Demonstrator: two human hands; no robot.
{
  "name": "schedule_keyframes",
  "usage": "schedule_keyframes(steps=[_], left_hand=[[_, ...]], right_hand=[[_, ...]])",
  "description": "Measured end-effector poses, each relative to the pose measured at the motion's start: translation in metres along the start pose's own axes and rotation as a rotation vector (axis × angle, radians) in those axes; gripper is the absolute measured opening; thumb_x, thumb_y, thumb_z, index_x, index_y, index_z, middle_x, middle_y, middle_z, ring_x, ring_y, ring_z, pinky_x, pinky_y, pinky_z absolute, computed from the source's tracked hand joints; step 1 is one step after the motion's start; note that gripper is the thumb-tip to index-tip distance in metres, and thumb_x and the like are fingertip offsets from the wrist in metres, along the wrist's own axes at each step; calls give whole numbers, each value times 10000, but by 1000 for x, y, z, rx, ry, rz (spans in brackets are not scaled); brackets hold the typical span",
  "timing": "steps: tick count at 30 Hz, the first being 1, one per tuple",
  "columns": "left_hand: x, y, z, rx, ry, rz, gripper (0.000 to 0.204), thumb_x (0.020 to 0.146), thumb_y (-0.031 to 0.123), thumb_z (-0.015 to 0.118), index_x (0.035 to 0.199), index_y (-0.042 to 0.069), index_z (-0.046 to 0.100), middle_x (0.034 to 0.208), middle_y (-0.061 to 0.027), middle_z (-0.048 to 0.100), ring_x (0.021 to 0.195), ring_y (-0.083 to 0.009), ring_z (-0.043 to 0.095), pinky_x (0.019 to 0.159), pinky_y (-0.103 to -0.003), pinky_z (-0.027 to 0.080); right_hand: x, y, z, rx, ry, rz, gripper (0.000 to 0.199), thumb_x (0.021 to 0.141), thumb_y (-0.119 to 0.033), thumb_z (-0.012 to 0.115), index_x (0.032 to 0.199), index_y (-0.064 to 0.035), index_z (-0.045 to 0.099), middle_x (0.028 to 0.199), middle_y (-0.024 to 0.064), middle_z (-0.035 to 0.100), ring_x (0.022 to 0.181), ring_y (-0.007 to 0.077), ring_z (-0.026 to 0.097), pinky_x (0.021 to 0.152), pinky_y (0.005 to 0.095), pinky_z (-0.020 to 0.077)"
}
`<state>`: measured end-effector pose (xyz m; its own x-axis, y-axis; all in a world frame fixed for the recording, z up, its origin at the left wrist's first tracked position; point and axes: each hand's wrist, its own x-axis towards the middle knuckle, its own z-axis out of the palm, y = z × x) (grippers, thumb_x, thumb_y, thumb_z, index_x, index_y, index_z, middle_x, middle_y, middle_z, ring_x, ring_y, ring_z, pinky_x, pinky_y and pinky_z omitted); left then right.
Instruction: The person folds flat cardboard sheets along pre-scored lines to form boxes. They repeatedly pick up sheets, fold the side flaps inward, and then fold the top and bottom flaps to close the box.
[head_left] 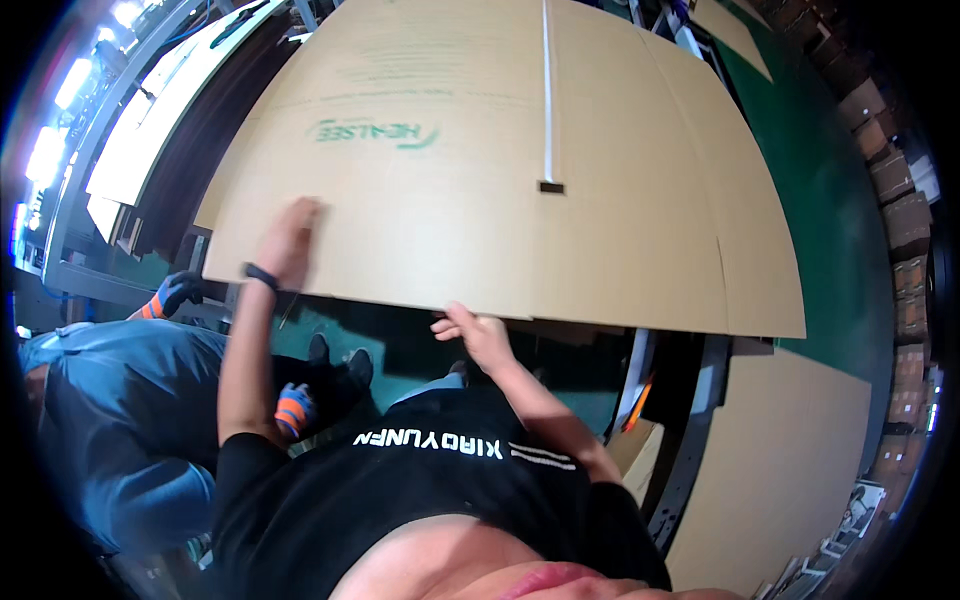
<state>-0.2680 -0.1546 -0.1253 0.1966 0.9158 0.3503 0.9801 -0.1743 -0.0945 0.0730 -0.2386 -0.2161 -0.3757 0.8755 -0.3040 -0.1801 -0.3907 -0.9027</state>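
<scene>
Looking down from the head view, the left hand (pixel 288 238) lies flat, fingers spread, on top of a large flattened cardboard sheet (pixel 480 190) near its lower left edge, while the right hand (pixel 478 335) has its grip closed on the sheet's near edge, fingers curled underneath. The sheet is held out in front of the person over a green floor (pixel 840 200), and a co-worker in blue with an orange-and-blue glove (pixel 172 295) crouches at the left, beside more cardboard (pixel 780 470) lying lower right.

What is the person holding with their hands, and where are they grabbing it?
A big flat cardboard sheet. The right hand grips its near edge; the left hand lies flat on top, near the left corner.
</scene>
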Motion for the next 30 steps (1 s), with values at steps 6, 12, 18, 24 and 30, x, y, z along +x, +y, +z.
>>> schedule_keyframes(steps=[6, 12, 18, 24, 30], left_hand=[[-24, 166, 55, -697, -385, 403, 574, 721, 199, 749, 1260, 124, 568, 1414, -168, 448, 1315, -380, 413, 1085, -498, 346], [-16, 135, 85, -444, -267, 588, 446, 689, 110, 753, 1115, 90, 620, 1323, -136, 538, 1266, -346, 480, 1059, -426, 421], [-9, 141, 89, -373, -180, 663, 375, 702, 114, 732, 1048, 57, 598, 1276, -141, 557, 1216, -345, 519, 1034, -418, 444], [-21, 136, 106, -377, -54, 652, 410, 728, 116, 745, 1087, 49, 559, 1272, -148, 554, 1234, -352, 506, 1052, -444, 424], [-21, 125, 122, -460, -32, 668, 433, 743, 179, 751, 1119, 88, 559, 1330, -143, 526, 1264, -345, 486, 1067, -452, 411]], right_hand=[[2, -11, -19, -766, -356, -209, 284, 832, -185, 671, 1062, -21, 659, 1030, 161, 669, 907, 323, 648, 831, 359, 517], [-105, -39, -332, -687, 1778, -528, 738, 764, -148, 733, 1359, 80, 361, 1398, 244, 388, 1243, 358, 424, 1076, 454, 345], [-194, 13, -565, 713, 1254, -460, 462, 900, -132, 650, 1300, 32, 488, 1253, 157, 572, 1089, 262, 583, 934, 416, 515], [-206, -122, -461, -8, 1362, -829, 445, 837, 37, 618, 1265, 65, 499, 1239, 187, 561, 1056, 268, 580, 923, 406, 518], [-156, -217, -234, -694, 1185, -1072, 493, 798, 22, 646, 1267, 68, 503, 1251, 196, 560, 1043, 273, 594, 917, 400, 502]])
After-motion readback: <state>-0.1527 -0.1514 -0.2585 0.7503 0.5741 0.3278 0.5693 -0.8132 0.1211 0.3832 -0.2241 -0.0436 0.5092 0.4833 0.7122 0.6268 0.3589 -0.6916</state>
